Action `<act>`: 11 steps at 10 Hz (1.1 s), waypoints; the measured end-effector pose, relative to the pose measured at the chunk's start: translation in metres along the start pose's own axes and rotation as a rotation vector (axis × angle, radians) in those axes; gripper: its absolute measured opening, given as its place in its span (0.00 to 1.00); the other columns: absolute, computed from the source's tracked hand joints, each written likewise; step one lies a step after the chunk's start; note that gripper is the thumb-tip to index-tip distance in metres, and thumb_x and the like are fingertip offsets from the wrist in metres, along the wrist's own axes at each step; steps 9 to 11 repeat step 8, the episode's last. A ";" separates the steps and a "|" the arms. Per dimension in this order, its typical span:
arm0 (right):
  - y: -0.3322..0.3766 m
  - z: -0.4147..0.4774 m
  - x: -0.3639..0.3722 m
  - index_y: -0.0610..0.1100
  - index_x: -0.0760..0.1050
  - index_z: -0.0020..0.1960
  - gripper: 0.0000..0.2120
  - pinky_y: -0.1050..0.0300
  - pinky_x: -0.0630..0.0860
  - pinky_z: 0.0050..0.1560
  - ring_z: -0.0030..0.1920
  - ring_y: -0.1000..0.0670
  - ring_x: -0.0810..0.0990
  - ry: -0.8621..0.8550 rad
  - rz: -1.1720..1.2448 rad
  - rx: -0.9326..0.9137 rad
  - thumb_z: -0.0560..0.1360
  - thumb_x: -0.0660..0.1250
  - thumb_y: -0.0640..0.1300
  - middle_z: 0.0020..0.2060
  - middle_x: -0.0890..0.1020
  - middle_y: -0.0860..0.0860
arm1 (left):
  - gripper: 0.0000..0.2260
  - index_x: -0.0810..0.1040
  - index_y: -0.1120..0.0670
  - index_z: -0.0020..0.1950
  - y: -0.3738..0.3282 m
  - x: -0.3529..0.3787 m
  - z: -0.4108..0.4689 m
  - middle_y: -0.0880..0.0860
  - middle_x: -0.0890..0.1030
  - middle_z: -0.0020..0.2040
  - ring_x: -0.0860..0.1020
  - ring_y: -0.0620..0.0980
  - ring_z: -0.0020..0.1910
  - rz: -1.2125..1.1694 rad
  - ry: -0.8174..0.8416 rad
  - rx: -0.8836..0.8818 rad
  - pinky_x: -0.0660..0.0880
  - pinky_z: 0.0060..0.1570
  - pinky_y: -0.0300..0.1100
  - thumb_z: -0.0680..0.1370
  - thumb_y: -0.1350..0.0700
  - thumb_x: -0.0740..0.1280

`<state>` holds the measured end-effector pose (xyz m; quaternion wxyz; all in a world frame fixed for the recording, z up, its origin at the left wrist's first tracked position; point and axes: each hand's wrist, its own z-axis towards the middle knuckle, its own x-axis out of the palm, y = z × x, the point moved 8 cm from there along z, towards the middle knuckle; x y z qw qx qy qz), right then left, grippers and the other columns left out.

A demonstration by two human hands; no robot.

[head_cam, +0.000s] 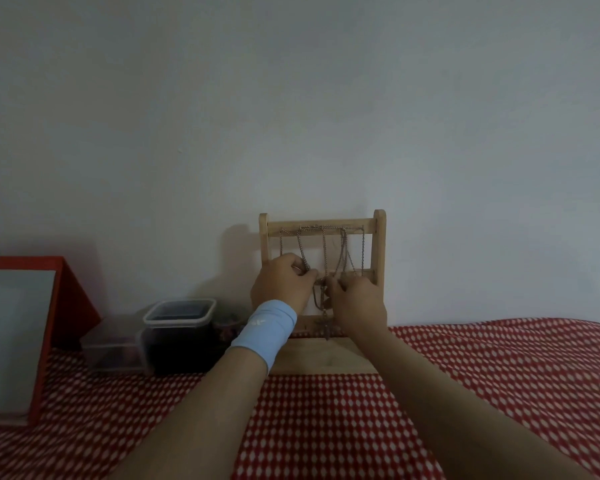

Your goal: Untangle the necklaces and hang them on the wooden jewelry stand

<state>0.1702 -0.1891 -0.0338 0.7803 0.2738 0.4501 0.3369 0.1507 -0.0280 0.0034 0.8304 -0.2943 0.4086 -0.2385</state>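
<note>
Wooden stand point(378, 251) against the wall at twelve o'clock, chains point(324, 249) draped from its top rail. Both hands meet at its lower bar: left hand point(279, 284) and right hand point(357, 299) each pinching chain. Dark tub point(179, 332) at nine o'clock, beside a red frame point(73, 292)

We see the jewelry stand point(322, 355) at the bench's point(499, 375) back edge, against the wall point(291, 116); containers point(179, 336) sit to its left

A home room, by the look of it: a red-and-white patterned cloth point(465, 393) is covering the table against a bare white wall point(291, 98), with plastic storage containers point(179, 336) sitting alongside.
</note>
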 end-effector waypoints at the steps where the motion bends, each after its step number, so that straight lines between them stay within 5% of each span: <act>1: -0.002 -0.004 0.002 0.42 0.81 0.42 0.21 0.47 0.83 0.43 0.36 0.51 0.83 0.012 0.022 0.020 0.83 0.62 0.56 0.35 0.85 0.49 | 0.07 0.80 0.46 0.43 -0.001 0.002 0.000 0.43 0.81 0.40 0.80 0.47 0.40 0.019 0.017 0.007 0.80 0.44 0.46 0.73 0.44 0.69; 3: -0.012 0.001 0.012 0.44 0.83 0.49 0.26 0.49 0.84 0.42 0.36 0.50 0.84 0.146 -0.058 0.100 0.80 0.58 0.65 0.35 0.85 0.50 | 0.10 0.78 0.49 0.39 -0.004 0.006 -0.002 0.46 0.80 0.34 0.79 0.49 0.39 0.047 0.025 0.018 0.79 0.42 0.47 0.74 0.43 0.68; 5: -0.010 0.003 0.007 0.50 0.80 0.54 0.40 0.45 0.84 0.44 0.39 0.46 0.84 0.191 -0.120 0.057 0.65 0.46 0.76 0.39 0.84 0.49 | 0.09 0.79 0.48 0.40 0.000 0.009 -0.004 0.47 0.82 0.36 0.82 0.51 0.34 -0.036 0.067 0.008 0.82 0.40 0.51 0.73 0.43 0.69; 7: -0.004 -0.006 -0.013 0.41 0.81 0.41 0.34 0.47 0.84 0.44 0.36 0.47 0.85 0.125 -0.124 0.099 0.77 0.57 0.71 0.35 0.85 0.48 | 0.14 0.80 0.50 0.56 0.000 -0.006 -0.014 0.47 0.83 0.51 0.81 0.48 0.46 -0.090 0.070 -0.003 0.79 0.52 0.46 0.74 0.44 0.71; 11: -0.005 -0.010 -0.029 0.42 0.81 0.38 0.30 0.48 0.84 0.45 0.35 0.48 0.84 0.080 -0.113 0.109 0.80 0.57 0.66 0.34 0.85 0.49 | 0.13 0.79 0.49 0.58 0.002 -0.018 -0.023 0.47 0.83 0.53 0.80 0.46 0.47 -0.126 0.035 -0.015 0.78 0.53 0.43 0.76 0.46 0.68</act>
